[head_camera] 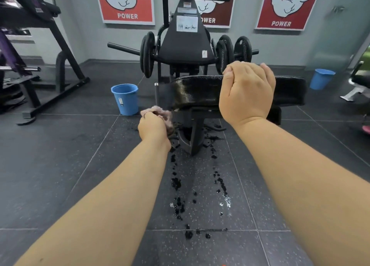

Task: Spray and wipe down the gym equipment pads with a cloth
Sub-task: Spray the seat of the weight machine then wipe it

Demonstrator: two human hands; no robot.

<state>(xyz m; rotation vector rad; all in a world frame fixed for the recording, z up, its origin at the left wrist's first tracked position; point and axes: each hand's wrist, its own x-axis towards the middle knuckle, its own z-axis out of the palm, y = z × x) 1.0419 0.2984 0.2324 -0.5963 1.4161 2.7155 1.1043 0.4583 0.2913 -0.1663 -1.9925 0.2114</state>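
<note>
Drips dot floor below pad. Left hand clutches cloth at pad's left end: wiping step, probably. Right hand over pad, fingers curled, hold unclear. Next: sweep cloth across pad top.

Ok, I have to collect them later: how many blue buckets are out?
2. One blue bucket stands left of the black pad; the other blue bucket stands far right, near the grey wall. Others may be hidden out of view.

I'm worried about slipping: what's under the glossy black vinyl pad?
Under the glossy black vinyl pad, a black metal support foot stands on grey speckled floor tiles marked by dark wet splashes. The right hand hides part of the frame beneath.
</note>
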